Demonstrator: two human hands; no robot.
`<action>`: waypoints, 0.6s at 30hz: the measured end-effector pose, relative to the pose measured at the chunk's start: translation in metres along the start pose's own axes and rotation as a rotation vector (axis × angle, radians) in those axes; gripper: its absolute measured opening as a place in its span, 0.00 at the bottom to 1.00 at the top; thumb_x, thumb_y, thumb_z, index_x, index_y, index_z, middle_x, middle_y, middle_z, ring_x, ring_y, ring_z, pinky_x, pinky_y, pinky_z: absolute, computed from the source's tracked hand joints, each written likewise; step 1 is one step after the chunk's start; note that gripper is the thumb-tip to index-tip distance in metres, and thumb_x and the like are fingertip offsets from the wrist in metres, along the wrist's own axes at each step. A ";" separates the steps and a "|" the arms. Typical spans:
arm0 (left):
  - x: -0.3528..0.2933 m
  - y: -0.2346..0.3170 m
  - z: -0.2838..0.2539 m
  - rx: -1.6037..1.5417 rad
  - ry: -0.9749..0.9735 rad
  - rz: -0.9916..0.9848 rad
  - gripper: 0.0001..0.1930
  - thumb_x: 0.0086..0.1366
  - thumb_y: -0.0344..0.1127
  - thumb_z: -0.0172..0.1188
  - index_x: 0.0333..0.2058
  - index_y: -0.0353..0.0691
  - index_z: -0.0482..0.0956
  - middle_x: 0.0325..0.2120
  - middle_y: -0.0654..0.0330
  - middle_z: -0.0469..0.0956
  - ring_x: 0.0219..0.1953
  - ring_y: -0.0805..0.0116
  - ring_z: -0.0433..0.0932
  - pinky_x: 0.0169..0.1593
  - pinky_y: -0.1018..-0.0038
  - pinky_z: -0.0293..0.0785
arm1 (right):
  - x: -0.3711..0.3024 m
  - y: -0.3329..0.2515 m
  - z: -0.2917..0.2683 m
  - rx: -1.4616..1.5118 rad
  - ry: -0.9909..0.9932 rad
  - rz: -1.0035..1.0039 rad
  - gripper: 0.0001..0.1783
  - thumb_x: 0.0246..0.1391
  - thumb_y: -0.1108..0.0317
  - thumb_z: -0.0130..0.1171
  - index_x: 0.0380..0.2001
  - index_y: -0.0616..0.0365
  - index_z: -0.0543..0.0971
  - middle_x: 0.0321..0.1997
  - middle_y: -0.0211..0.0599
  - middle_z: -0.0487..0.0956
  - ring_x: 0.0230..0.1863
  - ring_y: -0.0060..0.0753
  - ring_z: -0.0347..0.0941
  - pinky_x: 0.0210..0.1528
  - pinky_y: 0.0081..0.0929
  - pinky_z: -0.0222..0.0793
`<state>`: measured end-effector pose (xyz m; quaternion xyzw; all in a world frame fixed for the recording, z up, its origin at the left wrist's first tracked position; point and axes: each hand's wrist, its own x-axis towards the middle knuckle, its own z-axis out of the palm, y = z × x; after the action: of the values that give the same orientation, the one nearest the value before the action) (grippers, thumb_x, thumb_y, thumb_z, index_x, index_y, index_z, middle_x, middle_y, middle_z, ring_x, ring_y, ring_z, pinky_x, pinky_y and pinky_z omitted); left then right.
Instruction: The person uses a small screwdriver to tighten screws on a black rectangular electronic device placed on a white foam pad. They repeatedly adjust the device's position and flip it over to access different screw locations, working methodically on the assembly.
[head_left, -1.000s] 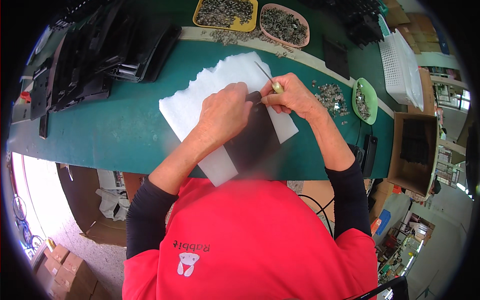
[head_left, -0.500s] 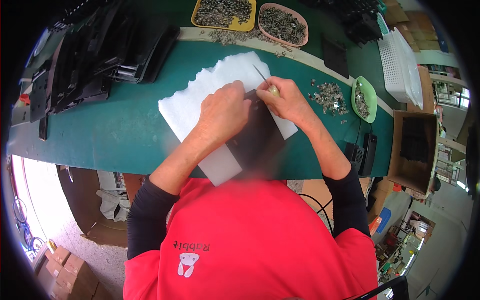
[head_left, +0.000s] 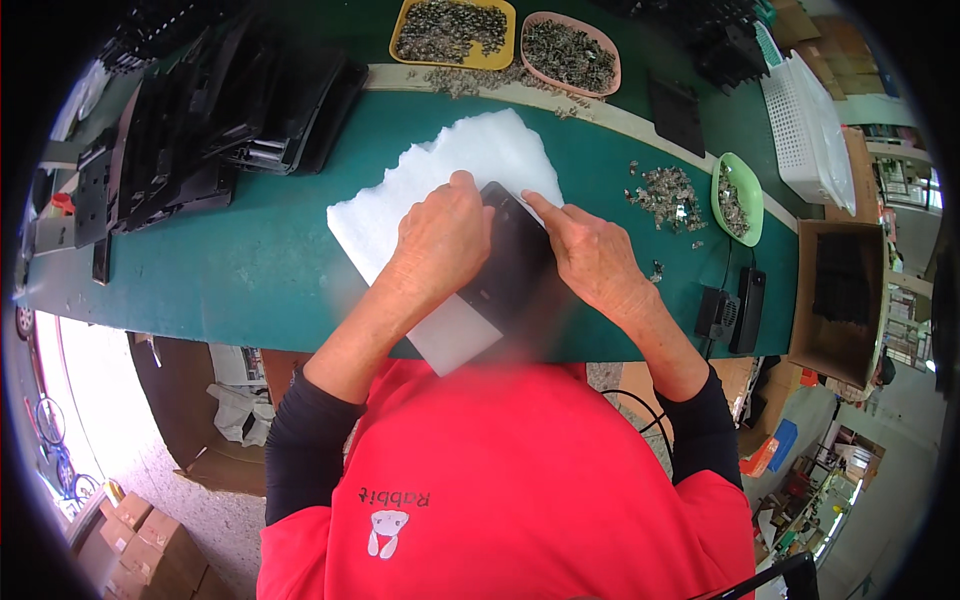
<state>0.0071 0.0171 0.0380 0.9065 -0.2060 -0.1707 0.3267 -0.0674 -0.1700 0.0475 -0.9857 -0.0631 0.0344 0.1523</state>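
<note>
A flat black plastic panel (head_left: pixel 510 260) lies at a slant on a white foam sheet (head_left: pixel 480 140) in front of me. My left hand (head_left: pixel 445 240) is closed in a fist at the panel's left edge; what its curled fingers hold is hidden. Over the panel's right edge, my right hand (head_left: pixel 592 250) has its index finger reaching to the far right corner. Its other fingers are curled under, and anything inside them is out of sight. Loose small metal clips (head_left: pixel 668 198) lie right of that hand, beside a green dish (head_left: pixel 752 200) of more clips.
Yellow (head_left: pixel 512 40) and pink (head_left: pixel 616 60) trays of clips stand at the far edge. Black plastic parts (head_left: pixel 210 120) pile up at left. At right are a white basket (head_left: pixel 800 130), a cardboard box (head_left: pixel 840 365) and a small black device with a cord (head_left: pixel 716 312).
My right hand has turned and drawn back toward me along the panel's edge. The thin pointed tool with a pale handle that it held no longer shows. My left hand stays about where it was.
</note>
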 end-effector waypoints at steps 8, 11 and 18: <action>0.006 0.007 -0.005 0.097 -0.086 0.017 0.13 0.66 0.35 0.56 0.35 0.28 0.68 0.26 0.36 0.78 0.33 0.35 0.78 0.37 0.49 0.74 | -0.002 -0.002 0.002 -0.047 0.017 -0.031 0.27 0.52 0.75 0.52 0.58 0.46 0.74 0.31 0.40 0.78 0.27 0.50 0.78 0.28 0.38 0.77; 0.008 0.009 -0.006 0.130 -0.121 0.016 0.13 0.66 0.35 0.55 0.36 0.27 0.68 0.26 0.36 0.78 0.33 0.35 0.78 0.37 0.49 0.74 | -0.003 -0.002 0.004 -0.077 0.010 -0.029 0.28 0.51 0.75 0.53 0.58 0.47 0.74 0.31 0.40 0.77 0.26 0.49 0.78 0.28 0.39 0.77; 0.013 0.007 -0.009 0.111 -0.155 0.046 0.13 0.66 0.35 0.55 0.35 0.26 0.69 0.26 0.34 0.78 0.33 0.34 0.78 0.38 0.48 0.73 | -0.001 0.002 0.005 -0.188 -0.003 -0.124 0.29 0.51 0.73 0.53 0.60 0.51 0.72 0.29 0.40 0.76 0.24 0.45 0.78 0.27 0.38 0.75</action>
<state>0.0201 0.0104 0.0471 0.9023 -0.2604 -0.2211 0.2628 -0.0688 -0.1704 0.0425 -0.9898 -0.1270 0.0206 0.0611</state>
